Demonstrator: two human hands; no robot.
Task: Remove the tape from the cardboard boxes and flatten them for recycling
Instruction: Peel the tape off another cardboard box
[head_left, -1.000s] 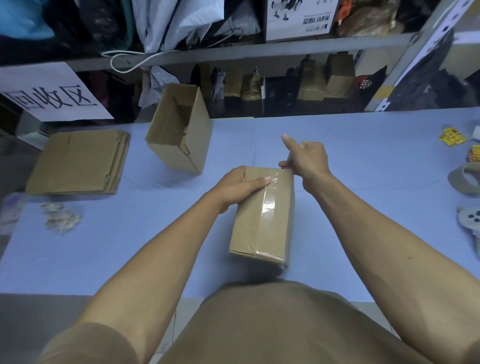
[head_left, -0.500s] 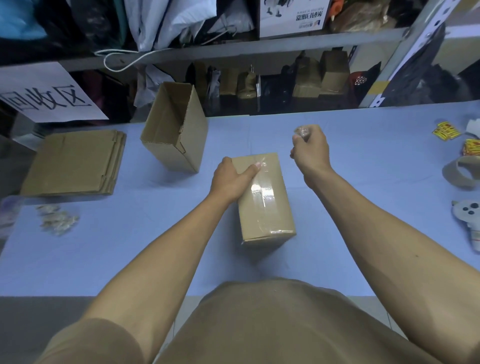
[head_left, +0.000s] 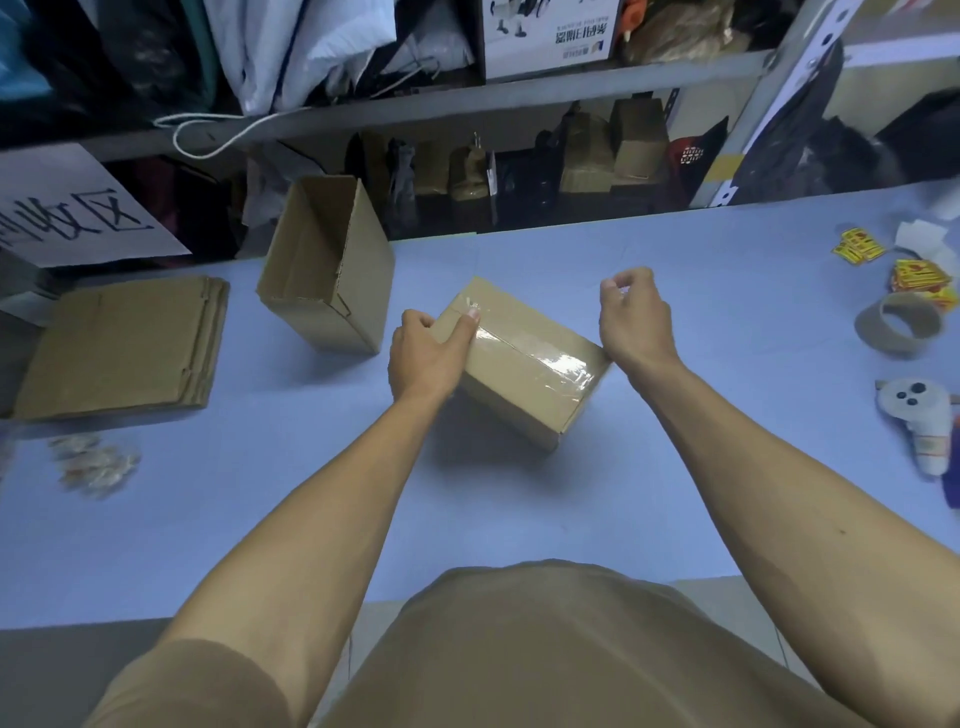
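A: The sealed brown cardboard box (head_left: 519, 358), a small oblong carton with clear glossy packing tape (head_left: 540, 356) along its top seam, sits near the middle of the pale blue table (head_left: 727, 441), turned diagonally. Half a second ago it lay nearly straight, its long side running away from the person, so it has been swivelled.

B: What are the hands doing?

A: In the head view, the left hand (head_left: 426, 353) grips the box's far-left end, thumb pressed on the taped top. The right hand (head_left: 631, 314) is raised just beside the box's right edge, fingers curled with thumb and forefinger pinched together. Whether a scrap of tape sits in that pinch is too small to tell.

B: What does that mean for the job?

A: Most of the tape looks to be on the seam still, so peeling seems barely begun. The turn probably presents a fresh tape end.

B: Anything else nearby?

A: An open empty brown cardboard box (head_left: 327, 265) lying on its side, and a stack of flattened brown cardboard sheets (head_left: 124, 345) at far left, both unmoved.
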